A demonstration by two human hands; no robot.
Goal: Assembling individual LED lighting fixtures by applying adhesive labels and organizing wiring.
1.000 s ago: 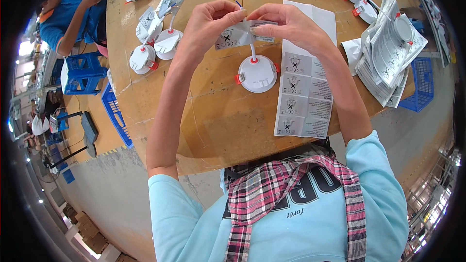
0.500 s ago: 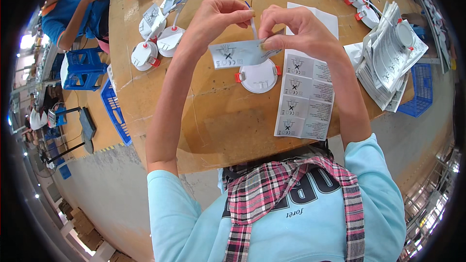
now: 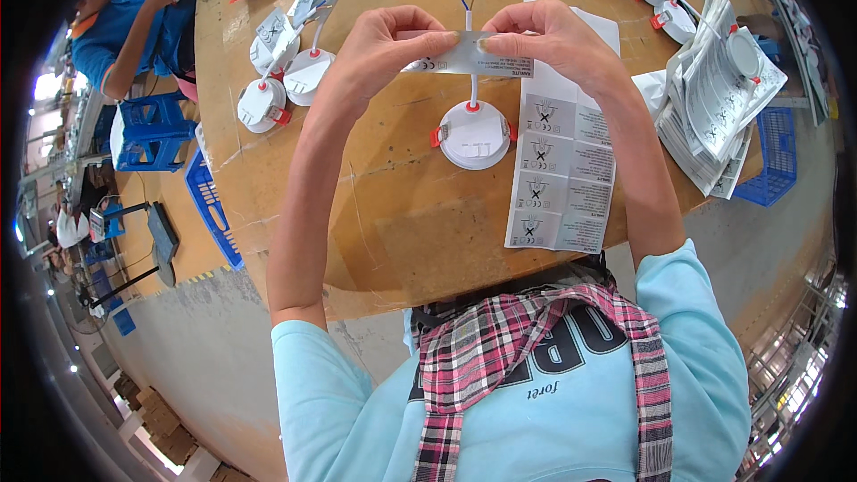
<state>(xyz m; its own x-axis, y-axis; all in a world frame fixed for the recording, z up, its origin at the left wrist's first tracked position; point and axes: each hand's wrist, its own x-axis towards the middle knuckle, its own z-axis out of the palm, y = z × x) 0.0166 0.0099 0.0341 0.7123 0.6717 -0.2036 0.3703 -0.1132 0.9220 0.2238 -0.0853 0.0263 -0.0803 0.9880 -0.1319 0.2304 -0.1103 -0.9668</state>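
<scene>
Blue stool: far left of the round white lamp (landmark, lying on wooden table). Similar lamps: left of landmark and beyond it, printed tags on some. Left hand: beyond landmark, to its left; thumb and fingers pinching the silvery label. Label: held lengthwise beyond landmark, across its white cord; thin wire ends show past it. Right hand: beyond landmark, to its right; pinching label's other side. Sheet of labels: just right of landmark. Stack of printed sheets: farther right.
</scene>
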